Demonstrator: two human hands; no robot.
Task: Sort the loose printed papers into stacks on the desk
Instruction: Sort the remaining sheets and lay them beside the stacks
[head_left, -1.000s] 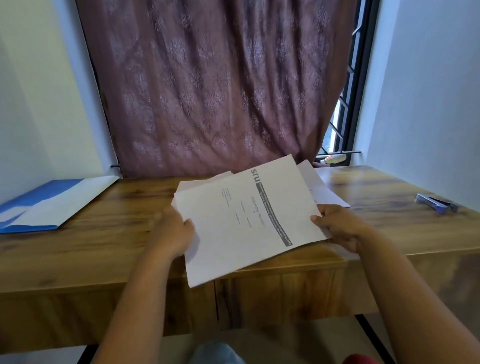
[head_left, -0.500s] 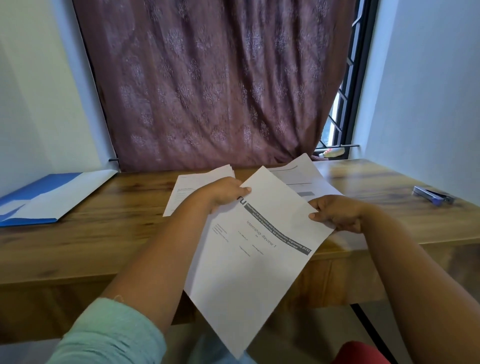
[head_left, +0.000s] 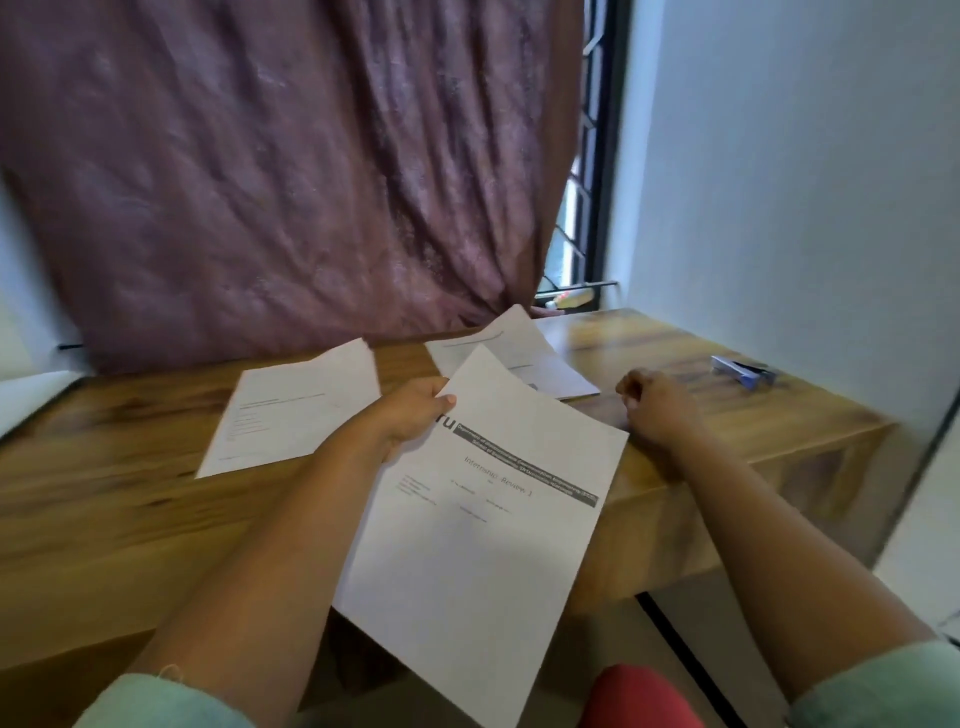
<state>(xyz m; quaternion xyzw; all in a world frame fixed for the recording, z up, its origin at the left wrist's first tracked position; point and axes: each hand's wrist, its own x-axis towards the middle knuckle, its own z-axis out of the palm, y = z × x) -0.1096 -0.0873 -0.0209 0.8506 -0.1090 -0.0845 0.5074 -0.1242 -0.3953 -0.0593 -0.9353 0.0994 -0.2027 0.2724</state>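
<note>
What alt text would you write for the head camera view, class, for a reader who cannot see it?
A person's left hand grips a printed report by its top corner over the near edge of a wooden desk, while the right hand, loosely curled and holding nothing, rests on the desk. Two more printed sheets lie flat behind; a blue stapler sits far right.

Left hand (head_left: 410, 415) pinching, right hand (head_left: 655, 410) loosely curled, free
</note>
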